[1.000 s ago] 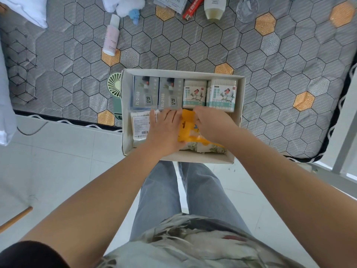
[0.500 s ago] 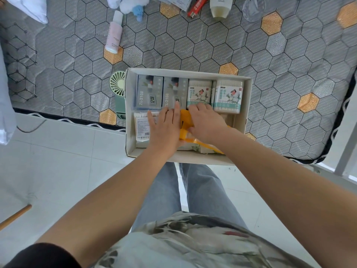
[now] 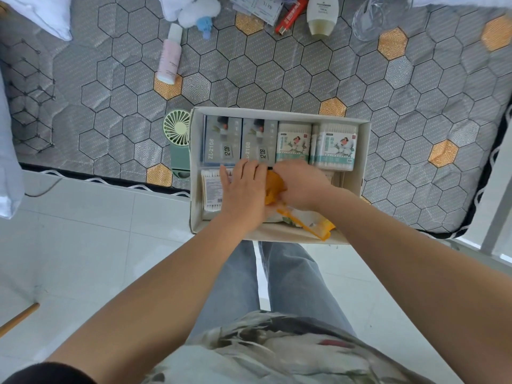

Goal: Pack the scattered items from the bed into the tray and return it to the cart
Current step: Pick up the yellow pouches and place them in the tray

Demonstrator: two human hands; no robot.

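A beige cardboard tray sits at the bed's near edge. Its back row holds two grey clock boxes and two cotton-swab boxes. A flat swab pack lies at the front left. My left hand presses flat, fingers spread, on an orange packet in the tray's front half. My right hand grips the packet's upper end, which is crumpled. Scattered on the bed are a pink bottle, a green fan, a cream bottle, a red tube and cards.
A clear glass lies at the bed's far right, a white plush toy near the top. A pillow is at the top left. White tile floor lies below the bed edge. A metal bed rail runs at right.
Both hands have slid toward the tray's back row, bunching the orange packet's upper end between them. The camera view has shifted slightly.
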